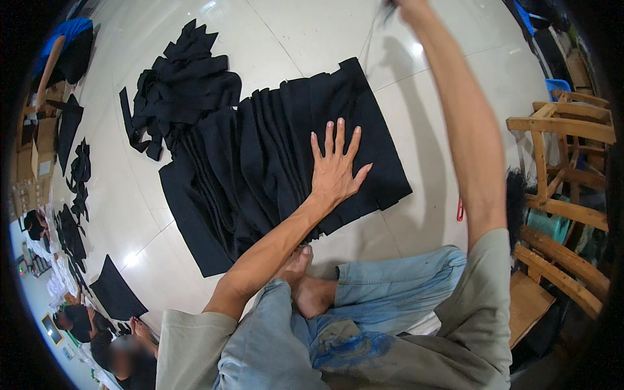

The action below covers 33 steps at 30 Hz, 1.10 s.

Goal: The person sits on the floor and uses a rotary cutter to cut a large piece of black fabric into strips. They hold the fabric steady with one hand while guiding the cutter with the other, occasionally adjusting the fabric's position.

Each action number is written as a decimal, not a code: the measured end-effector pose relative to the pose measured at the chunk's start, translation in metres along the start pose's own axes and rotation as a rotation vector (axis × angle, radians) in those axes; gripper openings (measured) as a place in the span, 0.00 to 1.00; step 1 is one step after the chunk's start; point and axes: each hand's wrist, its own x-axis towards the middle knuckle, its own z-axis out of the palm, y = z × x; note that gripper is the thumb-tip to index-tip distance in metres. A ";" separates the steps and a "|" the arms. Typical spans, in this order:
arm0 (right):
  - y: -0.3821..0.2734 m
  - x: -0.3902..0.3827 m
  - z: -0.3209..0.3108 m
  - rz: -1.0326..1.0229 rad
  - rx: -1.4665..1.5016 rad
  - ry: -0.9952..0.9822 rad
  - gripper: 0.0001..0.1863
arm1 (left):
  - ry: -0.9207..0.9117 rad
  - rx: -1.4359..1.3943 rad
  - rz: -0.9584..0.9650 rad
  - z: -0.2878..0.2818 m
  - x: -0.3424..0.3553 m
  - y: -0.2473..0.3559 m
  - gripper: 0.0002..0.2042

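One fanned stack of black cloth (286,156) at frame centre; left hand (335,166) spread flat on it. Right hand (404,5) at top edge, grip unclear. White tile floor (312,32); two wooden chairs (559,156) right.

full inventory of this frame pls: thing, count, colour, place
stack of fabric panels: one overlapping stack, black, floor centre
heap of fabric scraps: one, black, floor behind the stack
loose fabric pieces: several, black, floor far left
floor tiles: glossy white, all around
red tool: one, floor right of the stack, kind unclear
wooden chairs: at least two, bare wood, right edge
blue plastic items: two or so, upper right
cardboard boxes: a few, brown, left edge
other people: at least three, upper left and lower left
left hand: flat, fingers spread, pressing on the stack
right hand: raised at the top edge, grip cut off by the frame
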 end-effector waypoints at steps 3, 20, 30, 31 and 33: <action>-0.038 0.024 -0.053 -0.166 -0.037 0.115 0.20 | 0.004 -0.026 -0.022 -0.001 -0.002 -0.003 0.44; 0.098 -0.361 -0.215 0.122 -0.730 -0.157 0.19 | 0.039 -0.045 0.117 -0.043 -0.041 -0.005 0.34; 0.045 -0.399 -0.306 0.283 0.128 -0.140 0.17 | 0.138 -0.398 0.261 -0.061 -0.018 -0.009 0.17; 0.080 -0.401 -0.355 0.301 0.296 -0.171 0.20 | 0.170 -0.428 0.255 -0.064 -0.014 -0.008 0.16; 0.120 -0.414 -0.392 0.423 -1.391 0.133 0.28 | 0.206 -0.454 0.230 -0.078 -0.021 -0.007 0.14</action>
